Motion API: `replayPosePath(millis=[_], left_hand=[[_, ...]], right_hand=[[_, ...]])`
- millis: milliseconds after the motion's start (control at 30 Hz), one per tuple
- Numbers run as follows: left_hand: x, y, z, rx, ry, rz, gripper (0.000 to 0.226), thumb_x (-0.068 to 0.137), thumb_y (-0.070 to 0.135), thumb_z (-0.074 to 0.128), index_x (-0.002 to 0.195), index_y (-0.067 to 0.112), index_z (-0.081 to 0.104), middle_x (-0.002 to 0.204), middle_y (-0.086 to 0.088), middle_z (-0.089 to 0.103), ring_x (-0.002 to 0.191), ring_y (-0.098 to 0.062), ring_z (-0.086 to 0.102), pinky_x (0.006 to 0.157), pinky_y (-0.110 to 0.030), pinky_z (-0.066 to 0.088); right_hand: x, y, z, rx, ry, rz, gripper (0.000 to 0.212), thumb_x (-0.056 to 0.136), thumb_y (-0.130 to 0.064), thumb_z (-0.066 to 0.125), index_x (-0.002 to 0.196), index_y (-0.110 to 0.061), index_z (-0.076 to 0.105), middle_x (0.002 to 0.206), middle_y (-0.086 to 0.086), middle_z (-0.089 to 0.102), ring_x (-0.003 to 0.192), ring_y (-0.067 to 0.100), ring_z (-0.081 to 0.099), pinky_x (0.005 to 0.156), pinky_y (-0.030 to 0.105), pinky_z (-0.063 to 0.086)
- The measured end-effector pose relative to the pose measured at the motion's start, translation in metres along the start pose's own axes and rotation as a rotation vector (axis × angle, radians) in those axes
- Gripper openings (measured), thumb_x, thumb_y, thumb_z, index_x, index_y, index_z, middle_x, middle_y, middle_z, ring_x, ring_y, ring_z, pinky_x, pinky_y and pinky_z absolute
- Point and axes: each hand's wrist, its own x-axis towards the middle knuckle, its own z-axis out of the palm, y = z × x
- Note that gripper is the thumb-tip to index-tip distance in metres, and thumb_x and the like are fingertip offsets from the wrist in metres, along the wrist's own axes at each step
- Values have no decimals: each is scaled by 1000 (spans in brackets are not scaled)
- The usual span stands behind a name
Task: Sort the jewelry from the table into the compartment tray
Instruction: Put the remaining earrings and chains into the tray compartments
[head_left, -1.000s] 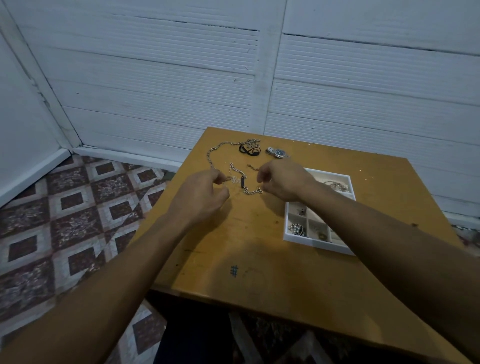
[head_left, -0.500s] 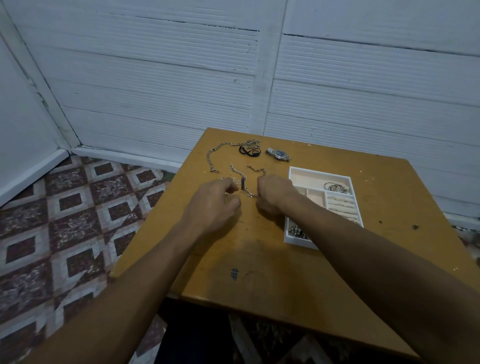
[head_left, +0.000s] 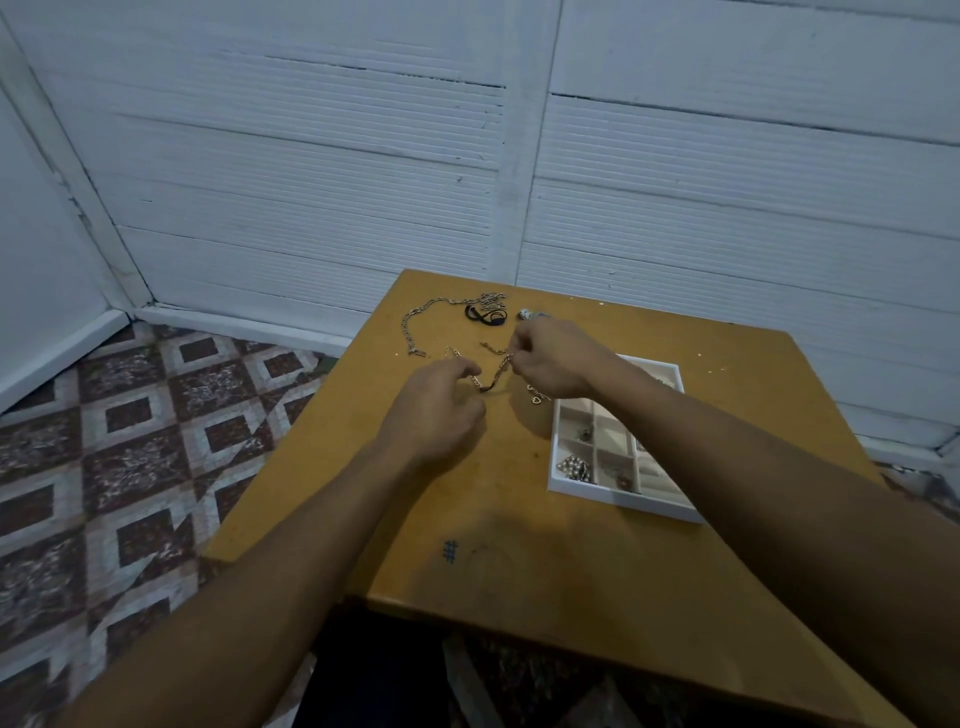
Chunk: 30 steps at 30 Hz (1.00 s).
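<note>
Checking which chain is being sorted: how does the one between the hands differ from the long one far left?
The held chain sags in a V, pinched by the left hand and right hand; the long chain lies untouched, curved on the table. The held chain looks shorter than the long chain, and has a dark stretch the long chain lacks. Both are metal links.

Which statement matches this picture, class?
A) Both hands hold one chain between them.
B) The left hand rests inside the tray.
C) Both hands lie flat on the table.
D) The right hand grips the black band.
A: the left hand and right hand each pinch the chain, which sags in a V between them.
</note>
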Motion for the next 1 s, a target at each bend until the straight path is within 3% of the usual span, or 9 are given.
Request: replayPosePath(millis=[100, 200, 300, 500, 600, 667, 733, 833, 1000], left_hand=[[14, -2, 1, 76, -43, 23, 50, 86, 27, 61, 134, 20, 51, 136, -1, 52, 129, -19, 41, 105, -33, 35], [25, 1, 5, 122, -61, 52, 55, 85, 34, 64, 137, 21, 49, 139, -2, 49, 131, -19, 37, 108, -36, 32], [30, 6, 12, 120, -59, 76, 56, 86, 38, 63, 137, 18, 49, 139, -3, 50, 131, -20, 37, 108, -37, 34], [33, 14, 13, -7, -68, -17, 58, 86, 28, 66, 140, 19, 46, 141, -3, 48, 128, -20, 43, 107, -40, 39], [27, 20, 7, -310, -38, -141, 49, 89, 16, 61, 137, 21, 50, 129, 4, 55, 114, -11, 53, 89, -21, 47], [21, 28, 2, -609, -23, -236, 42, 91, 9, 50, 131, 20, 56, 123, 6, 58, 110, -8, 54, 76, -17, 47], [17, 38, 0, -899, -5, -326, 39, 90, 8, 42, 122, 15, 63, 124, -1, 62, 114, -14, 54, 85, -27, 47], [13, 47, 1, -1232, 4, -426, 40, 97, 26, 35, 114, 8, 67, 113, -9, 71, 112, -24, 61, 103, -42, 45], [-4, 61, 13, -1342, -183, -511, 57, 102, 47, 27, 111, 7, 66, 110, -13, 71, 97, -28, 66, 91, -44, 51]], right_hand=[[-3, -2, -7, 80, 64, -12, 18, 93, -11, 47, 89, -10, 65, 93, 9, 69, 85, 23, 60, 68, 30, 44], [-1, -2, -16, 185, 96, -2, 19, 92, -13, 50, 94, -6, 68, 95, 9, 71, 91, 26, 63, 80, 37, 51], [1, -3, -26, 277, 124, -7, 20, 92, -13, 50, 93, -3, 68, 94, 10, 71, 89, 25, 64, 73, 33, 50], [2, -1, -40, 411, 176, -6, 17, 92, -20, 54, 86, -12, 67, 85, 1, 66, 83, 18, 59, 74, 34, 49], [0, -6, -52, 510, 198, -12, 17, 92, -19, 54, 83, -13, 67, 78, 0, 64, 74, 17, 57, 68, 34, 46], [-2, -12, -62, 562, 211, -29, 17, 92, -18, 55, 82, -13, 68, 76, 0, 64, 72, 16, 57, 67, 31, 45], [-7, -18, -72, 592, 226, -42, 18, 92, -17, 54, 83, -12, 69, 77, -1, 65, 72, 13, 58, 65, 25, 46], [-18, -26, -86, 628, 239, -64, 17, 92, -16, 53, 84, -13, 67, 80, -1, 65, 72, 10, 59, 63, 22, 45], [-34, -28, -101, 619, 265, -67, 16, 92, -17, 53, 88, -13, 67, 83, 0, 66, 75, 11, 60, 67, 25, 45]])
